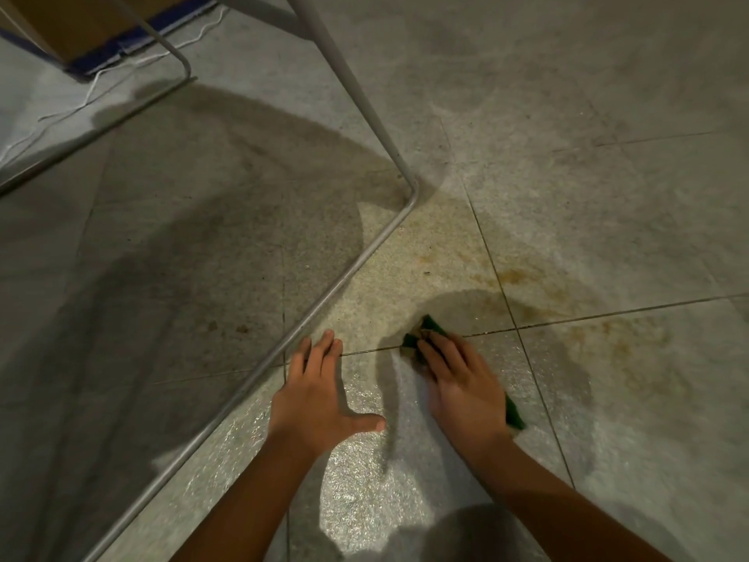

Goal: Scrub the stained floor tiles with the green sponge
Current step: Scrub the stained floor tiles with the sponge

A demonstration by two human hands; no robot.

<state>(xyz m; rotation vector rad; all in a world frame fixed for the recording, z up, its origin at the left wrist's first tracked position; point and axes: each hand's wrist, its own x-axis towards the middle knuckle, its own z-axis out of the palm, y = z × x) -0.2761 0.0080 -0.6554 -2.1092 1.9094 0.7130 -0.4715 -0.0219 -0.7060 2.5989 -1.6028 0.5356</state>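
Note:
My right hand [462, 383] presses flat on the green sponge [431, 327], which lies on the grey floor tiles just below a grout line. Green corners of the sponge stick out past my fingertips and beside my wrist. A brownish-yellow stain [514, 277] spreads over the tiles beyond the sponge and to its right, across the grout crossing. My left hand [320, 391] rests flat on the wet, shiny tile with its fingers spread, holding nothing, a short way left of the sponge.
A thin grey metal frame [352, 269] runs along the floor diagonally just left of my left hand, bends at a corner and rises as a leg. A cardboard box on a blue base [97, 54] and a white cord [133, 62] lie far left.

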